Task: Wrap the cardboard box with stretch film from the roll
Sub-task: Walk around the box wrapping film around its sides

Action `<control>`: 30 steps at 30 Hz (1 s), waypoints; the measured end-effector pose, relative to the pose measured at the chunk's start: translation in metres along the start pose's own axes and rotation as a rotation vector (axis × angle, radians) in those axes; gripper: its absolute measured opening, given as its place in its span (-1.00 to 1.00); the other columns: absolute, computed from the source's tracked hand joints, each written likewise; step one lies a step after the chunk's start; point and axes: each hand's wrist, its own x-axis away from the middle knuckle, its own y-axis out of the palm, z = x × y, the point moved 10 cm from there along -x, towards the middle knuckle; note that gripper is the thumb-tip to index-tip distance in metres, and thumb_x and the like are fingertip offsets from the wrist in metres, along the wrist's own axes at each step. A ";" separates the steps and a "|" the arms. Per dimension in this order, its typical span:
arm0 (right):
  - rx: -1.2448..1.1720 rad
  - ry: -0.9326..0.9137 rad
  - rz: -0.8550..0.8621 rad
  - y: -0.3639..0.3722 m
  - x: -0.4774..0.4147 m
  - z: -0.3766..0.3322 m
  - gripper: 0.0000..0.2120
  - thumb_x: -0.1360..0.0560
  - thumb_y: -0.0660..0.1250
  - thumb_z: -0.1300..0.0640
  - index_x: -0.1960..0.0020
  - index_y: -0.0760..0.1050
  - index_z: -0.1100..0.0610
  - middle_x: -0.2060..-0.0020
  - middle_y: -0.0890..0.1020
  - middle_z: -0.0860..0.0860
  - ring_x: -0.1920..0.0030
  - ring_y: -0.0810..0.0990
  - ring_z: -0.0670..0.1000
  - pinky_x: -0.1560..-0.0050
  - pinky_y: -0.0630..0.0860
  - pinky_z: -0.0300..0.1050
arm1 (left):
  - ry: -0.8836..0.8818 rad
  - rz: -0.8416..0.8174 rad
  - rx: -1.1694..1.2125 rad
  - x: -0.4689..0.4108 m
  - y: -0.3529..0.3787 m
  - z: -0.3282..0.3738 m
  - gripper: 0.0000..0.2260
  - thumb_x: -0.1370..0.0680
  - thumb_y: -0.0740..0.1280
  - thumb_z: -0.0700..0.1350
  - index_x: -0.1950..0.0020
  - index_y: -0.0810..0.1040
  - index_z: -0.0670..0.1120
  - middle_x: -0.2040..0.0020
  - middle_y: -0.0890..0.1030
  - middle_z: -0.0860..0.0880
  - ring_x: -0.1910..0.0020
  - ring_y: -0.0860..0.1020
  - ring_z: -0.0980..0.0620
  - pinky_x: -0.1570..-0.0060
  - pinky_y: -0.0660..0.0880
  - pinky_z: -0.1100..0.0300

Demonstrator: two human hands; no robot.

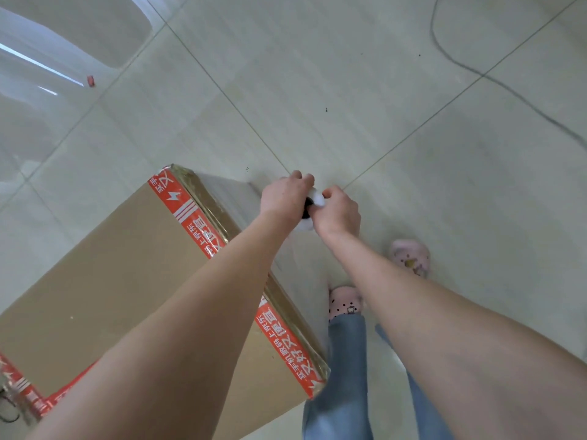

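Two hands: the left hand [286, 195] and right hand [338, 212] curl their fingers round the top end of the stretch film roll [318, 201]; we judge this keeps it upright and the film tight.
Film: a clear sheet [228, 189] runs from the roll to the box side.
Cardboard box [127, 265]: on the floor [349, 90], just beside the roll, taped shut; its contents are hidden from us.

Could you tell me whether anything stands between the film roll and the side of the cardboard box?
Nothing visible does. The left hand and right hand hold the roll close beside the cardboard box, with film running from it onto the box's side. The grey cable lies far off.
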 end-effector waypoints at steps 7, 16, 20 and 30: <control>0.233 -0.191 0.018 -0.002 -0.014 -0.040 -0.72 -0.43 0.27 0.17 -0.12 0.52 -0.02 0.00 0.61 0.04 0.00 0.58 0.14 0.08 0.41 -0.09 | -0.210 0.025 0.216 -0.010 -0.006 -0.036 -0.80 -0.46 0.29 -0.17 -0.07 0.48 -0.14 0.02 0.55 -0.13 0.06 0.55 -0.18 0.28 0.40 0.11; 0.225 -0.152 -0.105 0.006 -0.031 -0.067 -0.62 -0.46 0.36 0.04 -0.23 0.38 0.07 -0.15 0.53 0.07 -0.11 0.54 0.14 0.09 0.34 -0.11 | -0.579 0.072 0.503 0.004 -0.005 -0.089 -0.78 -0.45 0.33 -0.06 -0.02 0.47 -0.15 0.01 0.57 -0.18 0.00 0.55 -0.19 0.23 0.37 0.13; 0.230 -0.116 -0.194 0.022 -0.032 -0.073 -0.68 -0.46 0.37 -0.01 -0.12 0.43 0.12 -0.05 0.60 0.10 -0.05 0.56 0.14 0.16 0.34 -0.14 | -0.568 0.020 0.392 0.004 -0.009 -0.102 -0.75 -0.49 0.31 -0.04 -0.06 0.46 -0.17 -0.04 0.56 -0.18 -0.03 0.54 -0.19 0.19 0.37 0.11; 0.272 -0.078 -0.231 0.020 -0.040 -0.074 -0.78 -0.44 0.36 0.07 -0.02 0.47 0.14 0.00 0.61 0.12 -0.02 0.58 0.17 0.11 0.43 -0.09 | -0.284 -0.001 0.275 -0.014 -0.033 -0.060 -0.70 -0.51 0.26 -0.22 -0.24 0.43 -0.08 -0.12 0.47 -0.10 -0.08 0.52 -0.14 0.21 0.45 0.05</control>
